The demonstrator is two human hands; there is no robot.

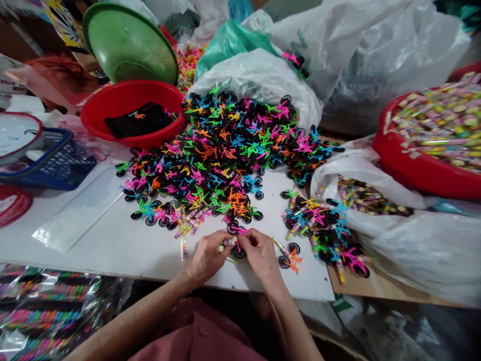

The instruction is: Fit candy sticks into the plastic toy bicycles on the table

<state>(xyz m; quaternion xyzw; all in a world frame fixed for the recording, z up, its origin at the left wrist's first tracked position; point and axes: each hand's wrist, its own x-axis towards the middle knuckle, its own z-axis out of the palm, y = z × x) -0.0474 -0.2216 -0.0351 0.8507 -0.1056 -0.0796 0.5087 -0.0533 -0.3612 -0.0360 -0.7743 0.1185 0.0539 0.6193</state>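
1. One pink toy bicycle (241, 231) is at the lower centre of the frame, near the front edge of the white worktop (146, 245), its black wheels showing above and below the hands' meeting point.
2. Just left of it is a small patterned tube (226, 242); whether the two touch is hard to tell.
3. The right hand (260, 251) pinches the bicycle's pink frame in its grip. Holding the frame seems better than holding the wheels, whose thin spokes look easy to bend.
4. The left hand (206, 256) has its grip pressed together on the tube. A light, even pinch should suit it, since a slim tube could dent; keeping it straight, with both hands close, should stop either piece twisting.
5. Just right of the right hand lies an orange toy bicycle (293, 260); loose pieces this near call for low, small wrist movements.
6. Beyond, a large heap of toy bicycles (225, 150) fills the centre, with a smaller mixed heap (319, 220) to the right. Wheels there could snag, so lifting pieces singly seems wise.
7. At the right edge, a red basin (404, 168) holds many more tubes.
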